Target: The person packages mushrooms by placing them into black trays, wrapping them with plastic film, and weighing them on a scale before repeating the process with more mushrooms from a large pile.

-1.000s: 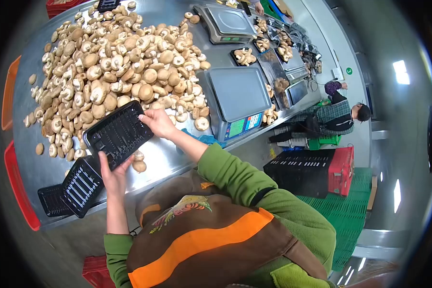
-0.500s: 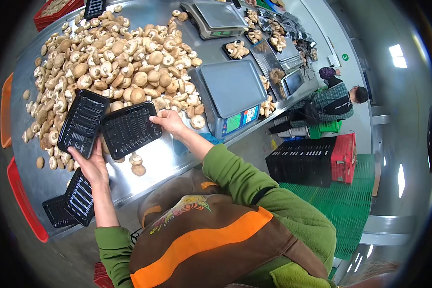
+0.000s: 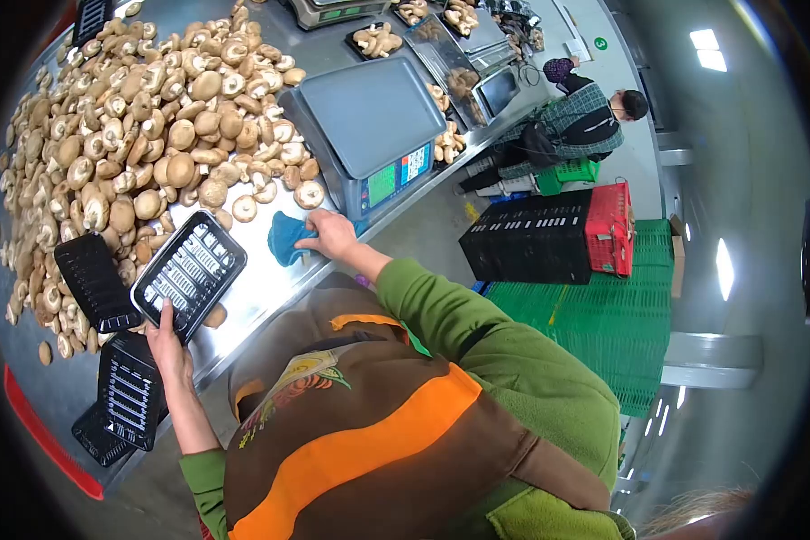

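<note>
My left hand (image 3: 169, 349) grips the near end of a black plastic tray (image 3: 218, 241), thumb on its inner side. The tray is tilted at the front edge of a large pile of shiitake mushrooms (image 3: 144, 117). My right hand (image 3: 335, 236) pinches a crumpled blue cloth (image 3: 286, 238) on the steel table (image 3: 252, 279), in front of the scale (image 3: 364, 117). Another black tray (image 3: 97, 283) rests against the mushrooms, left of the held one. Two more black trays, an upper one (image 3: 130, 389) and a lower one (image 3: 97, 436), overlap at the table's near left corner.
Packed mushroom trays (image 3: 375, 40) and a second scale (image 3: 337, 9) stand farther along the table. A co-worker (image 3: 585, 121) sits at the right. Black crates (image 3: 531, 238), a red crate (image 3: 610, 229) and stacked green crates (image 3: 594, 324) stand on the floor.
My right hand has let go of a tray and taken hold of the blue cloth. One tray now lies against the pile while my left hand holds another. The view has shifted.
</note>
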{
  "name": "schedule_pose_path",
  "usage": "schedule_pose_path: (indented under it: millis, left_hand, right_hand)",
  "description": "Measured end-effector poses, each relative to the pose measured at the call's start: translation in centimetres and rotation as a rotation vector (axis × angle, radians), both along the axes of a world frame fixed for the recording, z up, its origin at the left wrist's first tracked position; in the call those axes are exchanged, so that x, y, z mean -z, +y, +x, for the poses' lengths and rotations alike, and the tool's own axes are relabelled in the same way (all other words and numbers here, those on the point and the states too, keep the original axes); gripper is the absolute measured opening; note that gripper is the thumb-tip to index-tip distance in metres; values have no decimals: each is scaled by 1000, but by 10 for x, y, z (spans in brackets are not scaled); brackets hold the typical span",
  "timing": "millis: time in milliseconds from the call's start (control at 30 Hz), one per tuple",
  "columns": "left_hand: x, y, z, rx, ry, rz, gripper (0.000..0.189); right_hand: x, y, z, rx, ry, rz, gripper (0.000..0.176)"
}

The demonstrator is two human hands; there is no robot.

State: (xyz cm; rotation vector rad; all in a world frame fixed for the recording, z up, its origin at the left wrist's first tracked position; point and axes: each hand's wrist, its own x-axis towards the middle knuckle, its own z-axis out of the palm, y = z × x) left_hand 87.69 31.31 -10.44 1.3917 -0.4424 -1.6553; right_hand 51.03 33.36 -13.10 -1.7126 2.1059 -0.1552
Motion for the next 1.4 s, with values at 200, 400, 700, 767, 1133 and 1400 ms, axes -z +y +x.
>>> schedule_pose_path:
  millis: [200, 400, 700, 767, 1133, 1400]
  left_hand:
    - [-6, -10, -17, 22, 30, -73, 27]
    - [-16, -5, -30, 198, 106, -53, 29]
    - [-32, 1, -25, 180, 99, -55, 48]
    - [-31, -1, -23, 132, 82, 3, 49]
    - [-63, -36, 52, -622, -177, -246, 54]
    - [34, -77, 194, -607, 363, -230, 48]
  right_hand:
    - [-22, -31, 30, -33, -46, 90, 36]
    - [-52, -42, 85, 200, -690, -46, 24]
    - [-35, -40, 81, 184, -1032, 128, 19]
    - [-31, -40, 80, 140, -1036, 129, 20]
    - [-21, -16, 33, 317, -789, 50, 21]
    - [-16, -11, 64, -44, -657, 756, 23]
